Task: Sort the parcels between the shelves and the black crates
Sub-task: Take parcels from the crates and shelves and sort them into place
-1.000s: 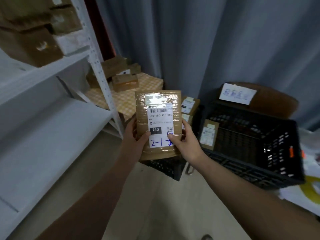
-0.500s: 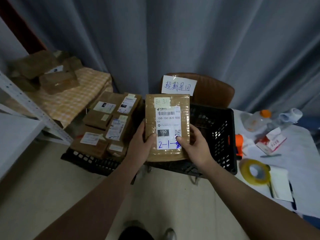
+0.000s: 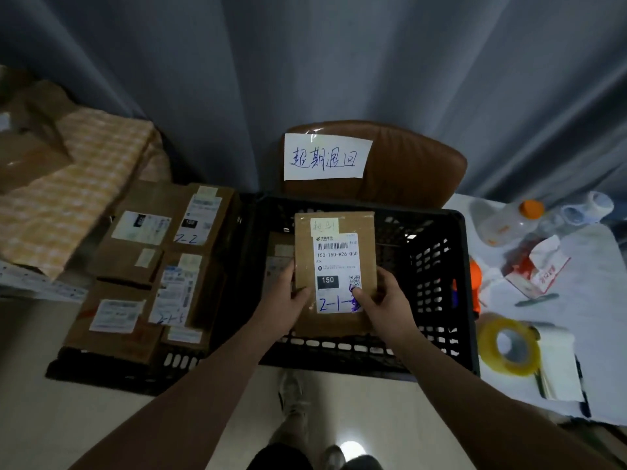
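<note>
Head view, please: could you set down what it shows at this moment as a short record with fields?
held item: brown parcel, label 150-150-A26-050, held over the right black crate
left hand: grips the parcel's lower left edge
right hand: grips its lower right edge, thumb on the label
right crate contents: one other parcel visible by the left wall
left black crate: piled with labelled parcels
sign: handwritten paper on the brown chair behind the right crate
table at right: yellow tape roll, bottle
</note>
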